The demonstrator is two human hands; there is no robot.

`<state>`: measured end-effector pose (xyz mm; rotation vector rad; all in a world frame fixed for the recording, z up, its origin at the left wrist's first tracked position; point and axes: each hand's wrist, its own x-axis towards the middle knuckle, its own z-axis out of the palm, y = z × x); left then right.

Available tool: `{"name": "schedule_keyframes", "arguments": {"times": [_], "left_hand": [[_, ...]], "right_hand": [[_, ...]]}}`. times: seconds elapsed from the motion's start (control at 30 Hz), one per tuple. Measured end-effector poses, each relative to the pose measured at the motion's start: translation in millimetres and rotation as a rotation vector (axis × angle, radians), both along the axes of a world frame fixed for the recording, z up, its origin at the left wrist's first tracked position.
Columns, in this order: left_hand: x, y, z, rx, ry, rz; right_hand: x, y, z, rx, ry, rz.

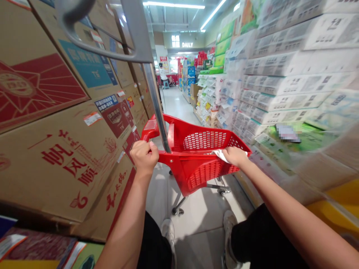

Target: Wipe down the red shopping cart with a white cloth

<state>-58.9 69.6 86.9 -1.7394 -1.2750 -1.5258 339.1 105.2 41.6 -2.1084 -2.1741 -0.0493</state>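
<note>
A red plastic shopping cart (206, 160) stands in front of me, with perforated basket walls and metal wheeled legs. My left hand (144, 155) is wrapped round the cart's red handle at the left end. At the right side, my right hand (235, 156) presses a white cloth (221, 155) against the basket's top edge, fingers closed over it. Part of the cloth is hidden under that hand. A metal pole (157, 101) rises from the left of the cart to a grey looped frame (112, 56) overhead.
Stacked cardboard cartons (70, 157) wall the aisle closely on the left. White wrapped paper packs (280, 78) are piled along the right. The tiled floor (174, 99) runs ahead towards a distant person (163, 73) near a blue stool (166, 83).
</note>
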Motion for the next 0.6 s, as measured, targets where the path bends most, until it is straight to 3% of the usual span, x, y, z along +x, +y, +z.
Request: {"name": "schedule_keyframes", "arguments": {"times": [0.2, 0.37, 0.47, 0.6], "left_hand": [[5.2, 7.8, -1.7, 0.031, 0.002, 0.058], [-1.9, 8.8, -0.2, 0.016, -0.004, 0.050], [-7.6, 8.6, -0.2, -0.016, -0.025, 0.037], [-10.2, 7.2, -1.8, -0.044, -0.039, 0.004]], "right_hand": [[-64.4, -9.2, 8.3, 0.186, 0.086, 0.338], [-116.7, -26.1, 11.8, 0.204, 0.136, 0.340], [-112.7, -27.8, 7.8, 0.217, 0.131, 0.327], [-67.5, -19.6, -3.8, 0.188, 0.071, 0.211]]}}
